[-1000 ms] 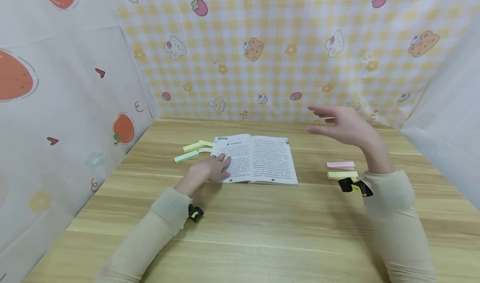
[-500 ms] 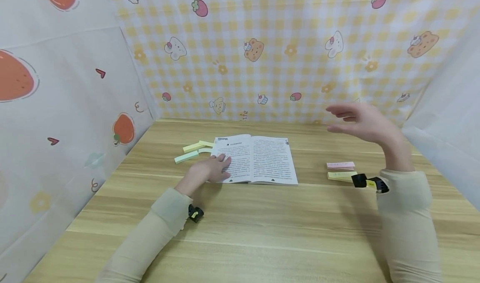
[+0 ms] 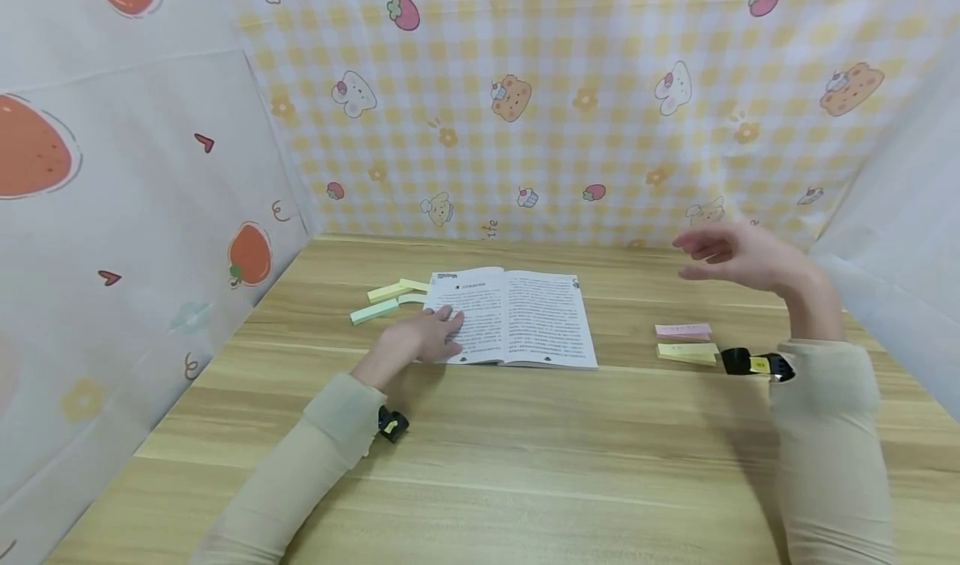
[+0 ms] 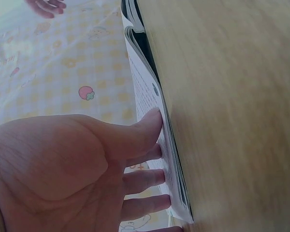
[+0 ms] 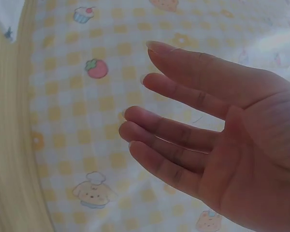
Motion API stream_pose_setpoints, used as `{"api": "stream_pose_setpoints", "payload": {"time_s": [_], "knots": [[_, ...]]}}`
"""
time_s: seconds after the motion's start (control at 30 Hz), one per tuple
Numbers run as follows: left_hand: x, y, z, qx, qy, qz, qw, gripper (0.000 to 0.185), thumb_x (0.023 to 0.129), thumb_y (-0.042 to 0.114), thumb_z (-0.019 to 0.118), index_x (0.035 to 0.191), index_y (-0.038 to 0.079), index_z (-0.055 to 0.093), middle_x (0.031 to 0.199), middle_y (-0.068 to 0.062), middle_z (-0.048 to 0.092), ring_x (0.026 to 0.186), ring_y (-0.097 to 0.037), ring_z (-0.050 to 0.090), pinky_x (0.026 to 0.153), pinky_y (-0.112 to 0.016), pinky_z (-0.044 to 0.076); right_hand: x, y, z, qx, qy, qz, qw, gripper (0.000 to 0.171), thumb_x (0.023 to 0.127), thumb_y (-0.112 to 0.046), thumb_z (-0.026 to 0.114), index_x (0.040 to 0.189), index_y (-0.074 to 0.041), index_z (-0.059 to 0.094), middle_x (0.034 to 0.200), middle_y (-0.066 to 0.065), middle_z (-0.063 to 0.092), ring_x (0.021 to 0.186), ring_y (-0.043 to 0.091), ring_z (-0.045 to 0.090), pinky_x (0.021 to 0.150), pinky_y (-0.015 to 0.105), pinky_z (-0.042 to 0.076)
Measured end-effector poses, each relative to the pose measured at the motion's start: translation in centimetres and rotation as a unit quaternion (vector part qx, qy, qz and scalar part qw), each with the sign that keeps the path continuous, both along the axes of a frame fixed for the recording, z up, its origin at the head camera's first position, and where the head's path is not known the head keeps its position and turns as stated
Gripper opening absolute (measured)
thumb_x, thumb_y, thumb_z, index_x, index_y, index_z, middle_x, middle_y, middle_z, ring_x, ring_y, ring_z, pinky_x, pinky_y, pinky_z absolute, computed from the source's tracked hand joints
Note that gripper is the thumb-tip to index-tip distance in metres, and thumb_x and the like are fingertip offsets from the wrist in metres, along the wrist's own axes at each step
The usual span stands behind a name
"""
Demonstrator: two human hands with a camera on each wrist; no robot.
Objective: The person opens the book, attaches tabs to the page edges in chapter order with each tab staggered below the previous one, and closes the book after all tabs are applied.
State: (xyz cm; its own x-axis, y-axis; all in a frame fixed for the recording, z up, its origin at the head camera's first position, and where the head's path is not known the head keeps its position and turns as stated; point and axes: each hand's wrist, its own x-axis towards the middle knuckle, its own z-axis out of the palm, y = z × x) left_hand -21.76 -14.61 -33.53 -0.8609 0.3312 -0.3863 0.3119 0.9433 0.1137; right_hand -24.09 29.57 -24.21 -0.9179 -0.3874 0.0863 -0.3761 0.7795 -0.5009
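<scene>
An open book [image 3: 543, 319] with printed pages lies flat on the table. My left hand [image 3: 423, 337] rests on its left page, near the lower left edge; in the left wrist view the fingertips press the page [image 4: 145, 94] with fingers extended. Raised above the right side of the table, my right hand [image 3: 750, 257] holds nothing, its fingers loosely bent and the thumb apart from them, as the right wrist view shows of the same hand [image 5: 217, 135]. Below it on the table lie a pink sticky-note strip [image 3: 682, 330] and a yellow sticky-note strip [image 3: 686, 351].
Left of the book lie a green sticky-note strip [image 3: 374, 311] and a yellow strip [image 3: 390, 292]; pale tabs there reach the page edge. A checked cloth [image 3: 555, 148] hangs behind the wooden table [image 3: 525, 465]. A patterned white sheet [image 3: 165, 215] hangs at the left.
My right hand has moved to the right, away from the book, and ends slightly lower. The left hand stays on the page, and the book and strips have not moved.
</scene>
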Motion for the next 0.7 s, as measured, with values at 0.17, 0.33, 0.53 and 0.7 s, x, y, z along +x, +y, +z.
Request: {"api": "stream_pose_setpoints", "payload": {"time_s": [0.17,0.33,0.53,0.7], "knots": [[-0.1,0.1,-0.1,-0.003,0.001,-0.001,1.0,0.065,0.108,0.036,0.045,0.162,0.01,0.021,0.167,-0.016,0.013,0.151,-0.042,0.015,0.12,-0.054,0.018,-0.5,1.0,-1.1,0.007,-0.028,0.009,1.0,0.051,0.089,-0.022,0.08,0.132,0.0,0.062,0.123,0.016,0.066,0.117,0.037,0.06,0.084,0.019,0.048],[-0.2,0.0,-0.3,-0.003,0.0,-0.004,1.0,0.065,0.108,0.036,0.045,0.162,0.01,0.02,0.167,-0.017,0.013,0.151,-0.042,0.015,0.12,-0.054,0.017,-0.8,2.2,-2.2,0.007,-0.066,0.023,0.998,0.053,0.092,-0.024,0.077,0.134,0.002,0.059,0.13,0.023,0.061,0.12,0.04,0.058,0.086,0.021,0.05],[-0.1,0.1,-0.1,0.005,0.002,-0.004,1.0,0.064,0.108,0.033,0.045,0.161,0.008,0.021,0.166,-0.018,0.014,0.15,-0.043,0.015,0.12,-0.054,0.017,-1.1,3.1,-3.0,0.016,-0.067,0.033,0.997,0.048,0.092,-0.023,0.076,0.131,0.001,0.062,0.127,0.02,0.063,0.113,0.033,0.061,0.084,0.023,0.052],[0.1,0.1,0.0,0.007,0.0,-0.002,1.0,0.063,0.108,0.032,0.045,0.161,0.008,0.021,0.166,-0.018,0.014,0.151,-0.042,0.015,0.12,-0.054,0.018,-1.4,3.4,-3.7,0.008,-0.087,0.027,0.996,0.043,0.091,-0.02,0.077,0.127,0.001,0.063,0.121,0.014,0.065,0.104,0.02,0.061,0.081,0.025,0.053]]}}
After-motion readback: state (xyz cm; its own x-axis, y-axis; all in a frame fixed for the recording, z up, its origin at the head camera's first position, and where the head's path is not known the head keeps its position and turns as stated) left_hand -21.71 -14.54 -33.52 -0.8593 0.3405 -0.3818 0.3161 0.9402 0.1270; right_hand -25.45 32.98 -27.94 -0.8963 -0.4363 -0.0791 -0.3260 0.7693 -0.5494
